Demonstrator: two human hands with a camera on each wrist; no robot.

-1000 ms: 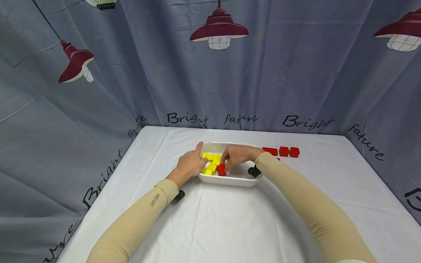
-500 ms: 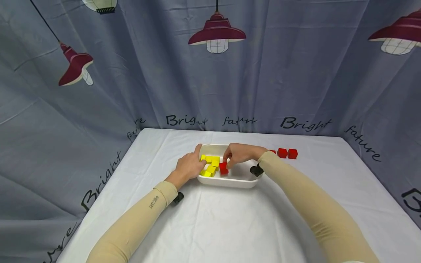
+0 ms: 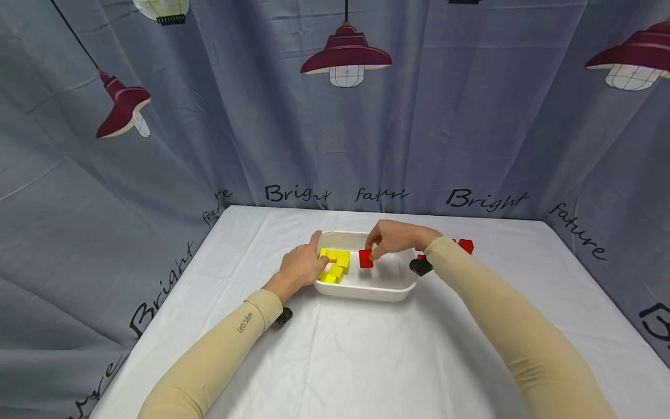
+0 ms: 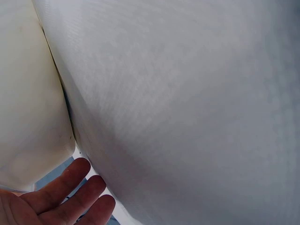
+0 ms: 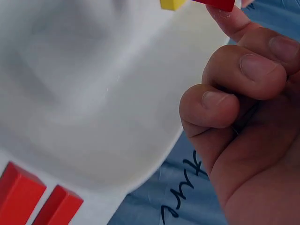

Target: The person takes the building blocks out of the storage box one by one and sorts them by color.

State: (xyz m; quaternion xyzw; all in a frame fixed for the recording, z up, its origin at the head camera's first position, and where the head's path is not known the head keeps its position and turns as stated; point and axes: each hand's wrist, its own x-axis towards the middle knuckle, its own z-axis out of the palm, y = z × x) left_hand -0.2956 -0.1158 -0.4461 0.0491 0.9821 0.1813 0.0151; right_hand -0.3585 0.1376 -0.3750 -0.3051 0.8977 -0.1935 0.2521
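Observation:
Between the thumb and fingers of my right hand [image 3: 399,237] is a red block [image 3: 365,259], held over the white tray [image 3: 366,293]. In the right wrist view its lower edge shows at the top, while the other fingers [image 5: 251,70] are curled. My left hand [image 3: 300,265] holds the tray's left end, thumb over the inside and index finger along the rim. Three of its fingers [image 4: 77,197] lie along the outside of the tray wall in the left wrist view. Several yellow blocks [image 3: 337,270] sit in the tray's left part, beside the left thumb.
Right of the tray, on the white-clothed table [image 3: 335,361], lie several red blocks [image 3: 466,245], partly hidden by the right forearm. Two of them show as red blocks [image 5: 58,206] close outside the tray in the right wrist view. A grey printed curtain [image 3: 251,116] hangs behind.
My right hand has lifted the red block off from beside the yellow blocks and carried it rightward and back. The left hand keeps its place on the tray.

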